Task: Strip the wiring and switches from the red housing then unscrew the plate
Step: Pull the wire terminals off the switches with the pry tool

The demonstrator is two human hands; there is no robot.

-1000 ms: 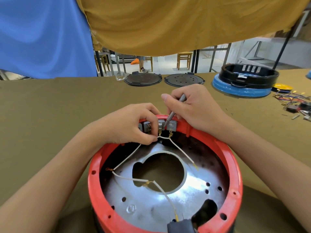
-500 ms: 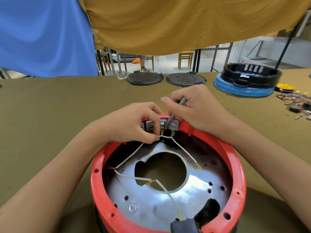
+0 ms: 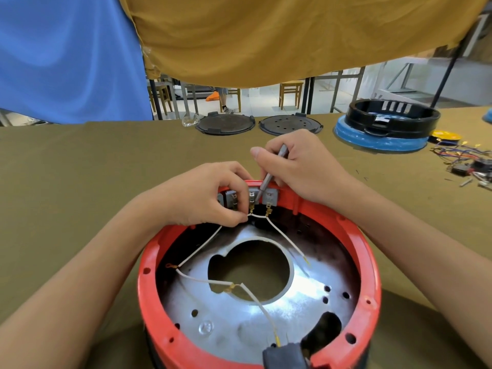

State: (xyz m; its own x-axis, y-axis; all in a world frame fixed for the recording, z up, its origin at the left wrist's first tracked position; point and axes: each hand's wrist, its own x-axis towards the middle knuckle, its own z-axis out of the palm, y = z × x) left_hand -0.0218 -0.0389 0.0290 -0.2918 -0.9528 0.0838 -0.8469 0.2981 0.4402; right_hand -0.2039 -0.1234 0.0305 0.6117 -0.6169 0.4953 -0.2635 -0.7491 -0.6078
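Observation:
The round red housing [image 3: 372,265] sits in front of me, open side up, with a shiny metal plate [image 3: 239,323] inside that has a large central hole. White wires [image 3: 199,249] run across the plate to grey switches [image 3: 270,197] on the far rim. My left hand [image 3: 202,195] pinches a white wire just below the switch terminals. My right hand [image 3: 298,166] grips a thin grey metal tool [image 3: 270,174], whose tip is pressed at the switch terminals. A grey connector block [image 3: 285,355] sits on the near rim.
On the olive-covered table, two black round lids [image 3: 225,125] lie at the far edge. A black ring on a blue base [image 3: 383,129] stands far right, beside a yellow disc [image 3: 446,135] and a pile of loose coloured wires and parts [image 3: 468,166].
Both hands stay at the switches with only slight shifts. The tool tip has moved a little lower along the terminals. The camera view has shifted slightly.

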